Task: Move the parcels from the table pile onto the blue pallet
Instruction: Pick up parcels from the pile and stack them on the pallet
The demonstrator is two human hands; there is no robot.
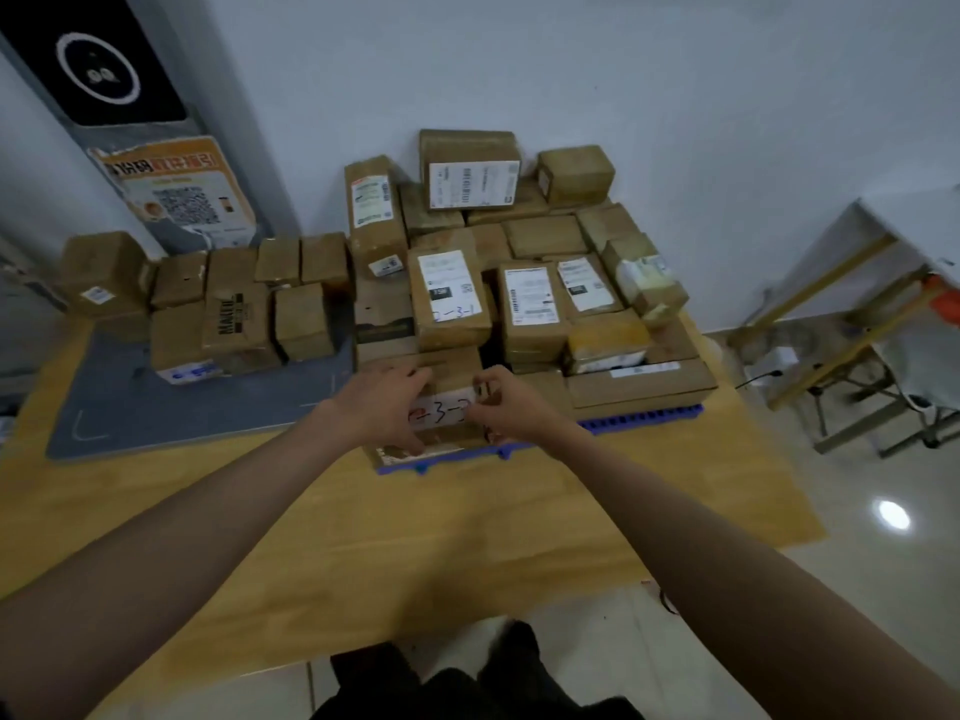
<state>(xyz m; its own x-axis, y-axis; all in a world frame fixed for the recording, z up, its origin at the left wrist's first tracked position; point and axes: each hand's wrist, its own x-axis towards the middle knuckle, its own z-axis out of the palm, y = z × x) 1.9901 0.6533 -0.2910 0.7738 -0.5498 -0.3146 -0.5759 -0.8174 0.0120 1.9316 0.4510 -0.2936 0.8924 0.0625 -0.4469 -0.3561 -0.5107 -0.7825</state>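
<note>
With your left hand [387,407] and right hand [506,405] gripping the parcel [447,413] at the blue pallet's [644,419] front edge, you seem to be setting it down; next, release it squarely.

The parcels [452,298] are brown cardboard with white labels. The pallet [641,419] is blue. A grey mat [208,402] covers part of the yellow wooden bench [467,537].

Both hands hold a labelled parcel [445,407] at the blue pallet's [644,419] near edge. The left hand [382,407] grips its left side, the right hand [511,407] its right. More parcels [228,304] sit on a grey mat [156,407].
</note>
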